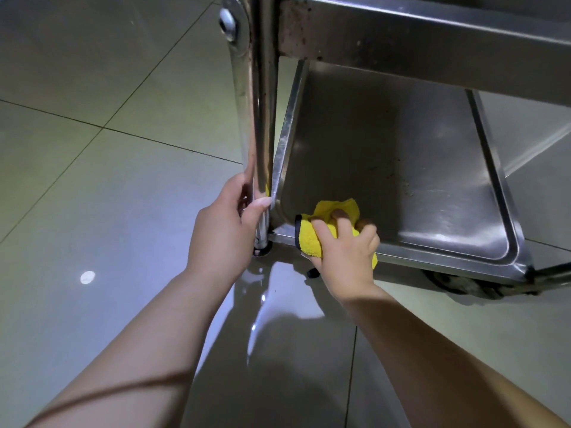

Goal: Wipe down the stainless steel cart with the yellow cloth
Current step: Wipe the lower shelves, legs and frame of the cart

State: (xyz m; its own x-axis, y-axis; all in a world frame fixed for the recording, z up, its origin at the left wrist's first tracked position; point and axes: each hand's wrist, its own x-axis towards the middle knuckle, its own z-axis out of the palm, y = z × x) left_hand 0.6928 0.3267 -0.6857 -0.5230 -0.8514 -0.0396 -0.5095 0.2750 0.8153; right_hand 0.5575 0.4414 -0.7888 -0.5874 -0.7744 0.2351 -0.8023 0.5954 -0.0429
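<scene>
Your right hand (343, 251) has its grip curled round the bunched cloth (327, 223), pressing it into the near left corner of the cart's (401, 41) bottom shelf (401, 168), just right of frame centre. Your left hand (222, 230) wraps the upright post (258, 118) beside that corner. A raised rim borders the shelf; its bare steel runs toward the right of the frame, under the upper tray

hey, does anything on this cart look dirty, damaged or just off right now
Yes. Brown rust-like spots stain the upper shelf's side panel near the post, and dark specks dot the lower shelf beyond the yellow cloth. Nothing looks bent or spilled.
</scene>
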